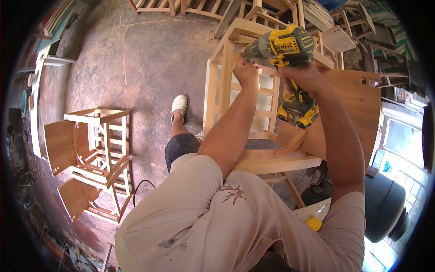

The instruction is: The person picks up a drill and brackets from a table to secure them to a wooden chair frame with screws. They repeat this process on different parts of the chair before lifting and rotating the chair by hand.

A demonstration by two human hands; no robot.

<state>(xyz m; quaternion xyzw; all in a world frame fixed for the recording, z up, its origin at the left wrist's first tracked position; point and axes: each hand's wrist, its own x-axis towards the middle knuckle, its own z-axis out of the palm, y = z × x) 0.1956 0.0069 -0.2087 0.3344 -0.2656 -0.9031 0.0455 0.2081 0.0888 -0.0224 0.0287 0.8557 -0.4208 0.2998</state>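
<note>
Yellow drill (284,47) gripped in right hand (304,75), left hand (246,70) pinched closed at its chuck, against wooden frame (222,77).

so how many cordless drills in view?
1: a yellow and black cordless drill held in the right hand at the light wooden chair frame, left hand at its chuck. Clutter could hide others.

We grip the yellow cordless drill (283,47) in our right hand (306,75), its nose against the wooden chair frame (226,81). Our left hand (246,70) pinches at the drill's tip. Left of the chair frame, two finished chairs (90,154) lie on the concrete floor (145,59).
</note>
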